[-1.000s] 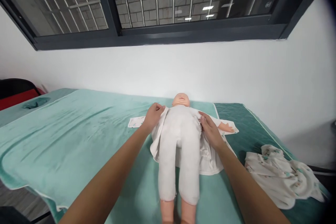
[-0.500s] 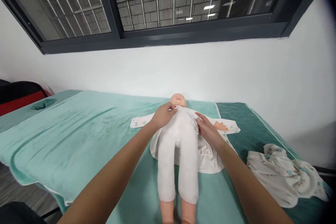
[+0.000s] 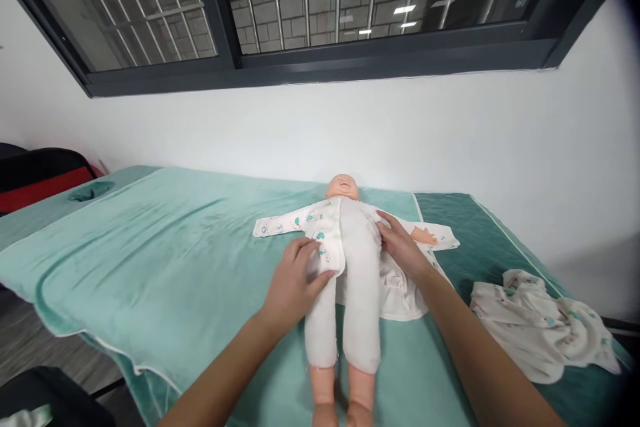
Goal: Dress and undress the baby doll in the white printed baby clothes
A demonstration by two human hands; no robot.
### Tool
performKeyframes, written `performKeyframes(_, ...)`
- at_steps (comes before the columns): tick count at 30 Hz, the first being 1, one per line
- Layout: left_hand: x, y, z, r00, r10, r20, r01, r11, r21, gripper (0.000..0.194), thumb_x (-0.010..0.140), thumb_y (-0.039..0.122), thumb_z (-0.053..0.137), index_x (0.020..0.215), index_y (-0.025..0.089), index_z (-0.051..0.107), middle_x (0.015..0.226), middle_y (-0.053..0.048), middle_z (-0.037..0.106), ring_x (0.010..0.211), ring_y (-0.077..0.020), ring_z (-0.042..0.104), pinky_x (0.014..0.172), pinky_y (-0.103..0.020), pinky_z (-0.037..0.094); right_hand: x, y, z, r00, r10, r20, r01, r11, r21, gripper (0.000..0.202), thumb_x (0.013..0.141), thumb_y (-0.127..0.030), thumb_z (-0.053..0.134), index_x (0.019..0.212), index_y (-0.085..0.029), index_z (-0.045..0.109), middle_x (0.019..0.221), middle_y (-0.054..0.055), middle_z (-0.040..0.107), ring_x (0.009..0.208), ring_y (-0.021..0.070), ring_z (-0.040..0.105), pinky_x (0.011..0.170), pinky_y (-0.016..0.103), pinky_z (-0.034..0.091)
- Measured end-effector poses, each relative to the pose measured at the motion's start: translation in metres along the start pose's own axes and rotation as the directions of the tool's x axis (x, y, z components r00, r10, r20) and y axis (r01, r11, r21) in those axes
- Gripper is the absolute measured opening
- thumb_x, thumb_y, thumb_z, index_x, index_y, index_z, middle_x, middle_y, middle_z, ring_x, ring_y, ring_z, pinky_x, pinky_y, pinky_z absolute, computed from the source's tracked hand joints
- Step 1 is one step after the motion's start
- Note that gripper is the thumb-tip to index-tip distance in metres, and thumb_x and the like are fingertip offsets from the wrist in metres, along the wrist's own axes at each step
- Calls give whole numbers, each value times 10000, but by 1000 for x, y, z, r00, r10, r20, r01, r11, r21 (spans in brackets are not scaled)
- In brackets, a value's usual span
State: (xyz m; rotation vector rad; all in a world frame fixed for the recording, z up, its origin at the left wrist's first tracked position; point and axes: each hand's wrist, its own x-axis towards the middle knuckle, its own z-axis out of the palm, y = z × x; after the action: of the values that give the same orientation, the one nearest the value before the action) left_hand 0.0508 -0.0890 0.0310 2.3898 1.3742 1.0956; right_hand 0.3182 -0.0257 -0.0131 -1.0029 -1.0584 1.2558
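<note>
A baby doll [image 3: 343, 187] lies on its back on a green cover, its torso and legs in white fabric [image 3: 363, 293]. A printed white jacket [image 3: 323, 220] has one front panel lying over the doll's chest; the other side spreads out beneath it on the right. My left hand [image 3: 300, 280] rests at the lower edge of that panel, fingers apart, the thumb near the hem. At the doll's other side my right hand [image 3: 400, 240] touches the white fabric, fingers slightly apart. A doll's hand [image 3: 424, 235] shows over the right sleeve.
Crumpled printed clothes [image 3: 540, 327] lie on the darker green cover at the right. The green cover [image 3: 150, 247] extends left to a red and black item [image 3: 45, 177]. Behind stand a white wall and a barred window. A dark chair-like object is at the lower left.
My left hand has moved down from the doll's neck to its waist. The jacket's left panel now lies over the chest. My right hand stays nearly where it was.
</note>
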Motion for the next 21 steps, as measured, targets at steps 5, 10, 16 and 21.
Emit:
performKeyframes(5, -7, 5, 9, 998, 38, 45, -42, 996, 74, 188, 906, 334, 593, 1071, 243, 604, 1061, -69, 595, 1005, -239, 559, 877, -420, 490, -2, -3, 0, 1000, -2, 5, 2, 999, -36, 616, 847, -552, 636, 1391, -320, 462, 1302, 42, 633, 1126, 222, 636, 937, 352, 529)
performKeyframes(10, -11, 23, 9, 976, 133, 170, -138, 990, 15, 194, 949, 322, 512, 803, 222, 592, 871, -49, 594, 846, -205, 536, 751, -378, 464, -1, -3, -1, 1000, 19, -2, -19, 996, -83, 661, 836, -572, 636, 1408, -300, 449, 1236, 51, 665, 1085, 228, 650, 883, 347, 549)
performKeyframes(16, 0, 21, 3, 973, 170, 157, -160, 984, -74, 186, 971, 249, 447, 831, 217, 566, 835, -30, 612, 834, -182, 552, 773, -339, 450, 1, -1, -2, 1000, 6, -22, -8, 995, -95, 642, 830, -569, 643, 1391, -311, 469, 1269, 46, 650, 1108, 233, 637, 916, 365, 537)
performKeyframes(21, 62, 8, 18, 998, 62, -3, -61, 993, 97, 224, 970, 279, 445, 1139, 221, 581, 1231, -81, 646, 1179, -254, 546, 1011, -412, 384, 0, -5, -3, 996, -41, -82, 11, 940, -340, 663, 854, -610, 586, 1412, -275, 462, 1312, 79, 630, 1146, 253, 617, 958, 399, 498)
